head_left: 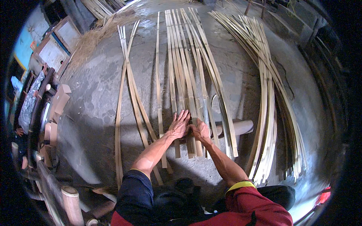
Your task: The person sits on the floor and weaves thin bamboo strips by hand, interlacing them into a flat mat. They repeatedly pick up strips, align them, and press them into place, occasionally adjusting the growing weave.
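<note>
Long pale bamboo strips fan out on the floor in front of me, their near ends close to my knees. My left hand lies on the middle strips with its fingers stretched out. Right beside it, my right hand is closed at the same strips, its fingers curled. What it grips is hidden beneath the fingers. Under the strips, a thick round bamboo pole runs crosswise, its end showing to the right of my hands.
A dense bundle of bamboo strips lies to the right. A few crossed strips lie to the left. Cardboard boxes and a cut bamboo section stand along the left side. Straw is scattered at the back left.
</note>
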The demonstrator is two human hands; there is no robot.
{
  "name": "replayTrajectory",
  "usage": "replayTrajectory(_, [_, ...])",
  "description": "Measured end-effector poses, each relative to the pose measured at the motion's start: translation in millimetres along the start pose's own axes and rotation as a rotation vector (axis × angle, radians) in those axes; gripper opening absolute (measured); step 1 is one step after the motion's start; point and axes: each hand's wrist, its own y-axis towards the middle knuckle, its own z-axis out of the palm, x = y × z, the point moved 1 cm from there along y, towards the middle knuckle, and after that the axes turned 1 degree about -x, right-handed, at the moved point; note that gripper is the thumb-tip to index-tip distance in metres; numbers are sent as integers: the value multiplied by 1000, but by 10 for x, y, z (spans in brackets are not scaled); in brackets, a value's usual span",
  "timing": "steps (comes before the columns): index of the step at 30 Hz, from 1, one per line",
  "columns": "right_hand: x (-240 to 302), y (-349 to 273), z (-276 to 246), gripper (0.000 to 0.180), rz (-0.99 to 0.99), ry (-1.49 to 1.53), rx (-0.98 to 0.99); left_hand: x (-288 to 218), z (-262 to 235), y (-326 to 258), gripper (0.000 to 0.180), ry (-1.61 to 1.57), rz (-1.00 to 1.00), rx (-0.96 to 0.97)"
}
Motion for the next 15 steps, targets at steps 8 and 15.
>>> replayTrajectory(8, [26, -76, -297, 27, -52, -334, -38, -95, -88, 59, 48, -147, -124, -3])
replayTrajectory(15, [-133, 7, -395, 26, -87, -658, -11, -398, -62, 74, 78, -89, -88, -28])
